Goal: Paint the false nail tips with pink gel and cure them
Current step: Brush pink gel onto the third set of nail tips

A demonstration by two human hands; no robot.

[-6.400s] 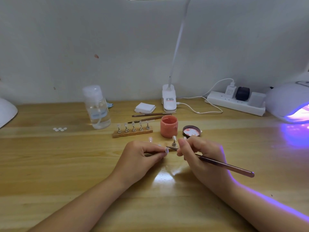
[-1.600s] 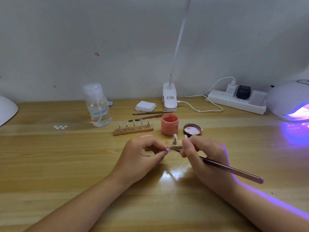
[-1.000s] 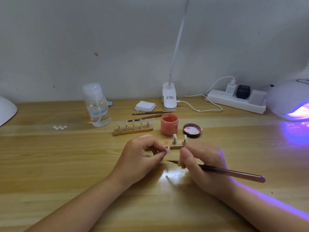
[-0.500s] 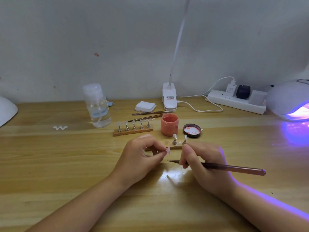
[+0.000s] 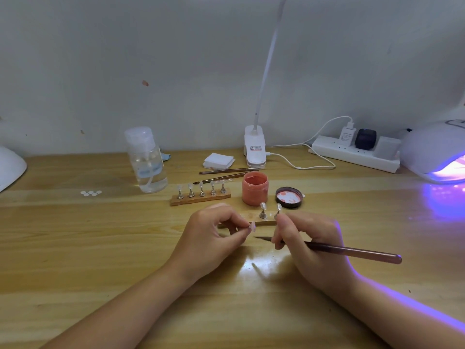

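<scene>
Left hand [image 5: 214, 238] pinched one small nail tip [image 5: 252, 227]; right hand [image 5: 309, 245] gripped one slim metallic brush [image 5: 352, 252], bristles just right of tip. Far right: domed white curing lamp [image 5: 432, 149]. Centre: round pink gel jar [image 5: 254, 188], open.

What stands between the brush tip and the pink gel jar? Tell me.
The near nail stand, with its two pegs, lies between the brush tip and the open gel jar. The right hand would likely have to lift the brush over it. Nothing covers the jar's mouth.
</scene>
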